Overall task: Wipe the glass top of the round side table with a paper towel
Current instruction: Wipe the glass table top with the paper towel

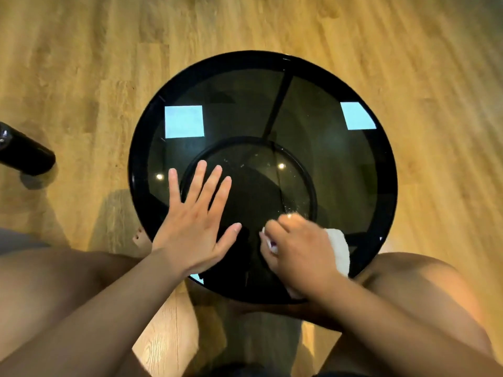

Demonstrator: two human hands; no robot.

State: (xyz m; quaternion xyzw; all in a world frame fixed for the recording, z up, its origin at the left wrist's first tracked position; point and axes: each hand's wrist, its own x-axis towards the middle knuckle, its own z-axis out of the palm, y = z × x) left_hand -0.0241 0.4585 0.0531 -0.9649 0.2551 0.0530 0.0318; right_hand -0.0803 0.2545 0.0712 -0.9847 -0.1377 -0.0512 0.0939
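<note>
dark glass top [313, 110], wooden floor [81, 63], right hand [302, 248] clutching paper towel [340, 248]

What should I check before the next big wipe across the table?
1. Paper towel held in the right hand: ok, fingers closed on it.
2. Left hand steadying the glass top: ok, it lies flat and open.
3. Glass free of things in the way: ok, only light reflections show.
4. Specks left to wipe: not ok, some sit just ahead of the right hand.
5. Towel clean enough: cannot tell, mostly hidden.
</note>
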